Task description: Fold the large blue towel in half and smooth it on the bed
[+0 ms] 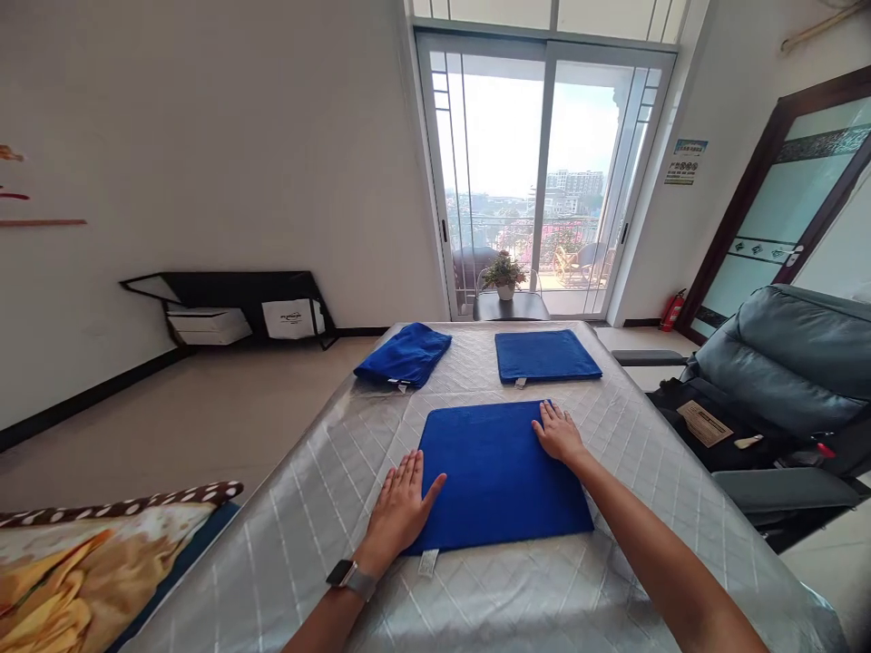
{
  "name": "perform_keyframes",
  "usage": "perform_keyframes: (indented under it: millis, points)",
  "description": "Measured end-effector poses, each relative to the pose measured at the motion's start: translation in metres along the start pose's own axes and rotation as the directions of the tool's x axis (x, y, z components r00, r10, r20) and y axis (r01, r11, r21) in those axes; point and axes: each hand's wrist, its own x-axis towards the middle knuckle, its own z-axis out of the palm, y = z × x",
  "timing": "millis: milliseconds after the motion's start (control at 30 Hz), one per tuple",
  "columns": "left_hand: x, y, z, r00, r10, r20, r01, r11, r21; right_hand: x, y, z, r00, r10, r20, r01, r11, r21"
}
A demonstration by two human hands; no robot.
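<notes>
A blue cloth (494,481), which looks like a towel or a flat cover, lies spread in a rectangle on the silver quilted table cover (327,508). A white label (428,562) sticks out at its near edge. My left hand (401,499) lies flat across its left edge, thumb spread on the fabric. At the upper right corner, my right hand (559,433) rests with fingers stretched out. Farther off on the right is a neatly folded blue cloth (548,355). Another blue cloth (406,354), rumpled, lies at the far left.
A dark armchair (803,363) with a black bag (670,426) on it stands along the right side. Beyond the far edge is a small table with a potted plant (504,277). Patterned bedding (88,571) lies at the lower left. A black rack (238,286) is against the wall.
</notes>
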Motion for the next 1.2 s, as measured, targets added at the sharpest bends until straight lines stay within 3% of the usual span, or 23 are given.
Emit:
perform_keyframes:
  millis: [100, 200, 333, 467, 533, 600, 733, 900, 1200]
  points:
    - [0.01, -0.001, -0.01, 1.0, 0.015, -0.009, -0.014, 0.999, 0.04, 0.005, 0.004, 0.009, 1.0, 0.026, 0.004, -0.026, 0.999, 0.018]
    - [0.035, 0.021, -0.023, 0.997, 0.017, -0.072, -0.014, 0.999, 0.046, 0.006, 0.006, 0.014, 0.999, 0.041, -0.02, -0.04, 0.998, 0.043]
    - [0.083, 0.101, -0.028, 0.972, 0.222, -0.076, -0.229, 0.968, -0.107, 0.007, 0.007, 0.016, 0.998, 0.046, -0.042, -0.045, 0.998, 0.045]
    - [0.125, 0.198, -0.014, 0.902, 0.413, -0.124, -0.431, 0.85, -0.303, 0.005, 0.014, 0.019, 0.999, -0.01, -0.042, 0.01, 1.0, -0.01]
    - [0.137, 0.229, -0.004, 0.876, 0.46, -0.145, -0.48, 0.795, -0.371, 0.003, 0.018, 0.022, 0.997, -0.073, -0.039, 0.071, 0.996, -0.046]
    - [0.145, 0.243, 0.005, 0.878, 0.457, -0.141, -0.472, 0.779, -0.413, 0.002, 0.021, 0.024, 0.994, -0.106, -0.036, 0.103, 0.992, -0.069]
    - [0.149, 0.218, 0.021, 0.915, 0.391, -0.1, -0.397, 0.831, -0.39, 0.006, 0.018, 0.023, 0.997, -0.052, -0.049, 0.05, 0.998, -0.05]
    - [0.149, 0.147, 0.024, 0.953, 0.299, -0.041, -0.298, 0.911, -0.286, 0.011, 0.01, 0.02, 0.997, 0.032, -0.066, -0.029, 0.999, 0.032]
    - [0.123, 0.023, 0.014, 0.992, 0.125, 0.002, -0.124, 0.982, -0.143, 0.012, 0.011, 0.023, 0.997, 0.032, -0.071, -0.031, 0.999, 0.021]
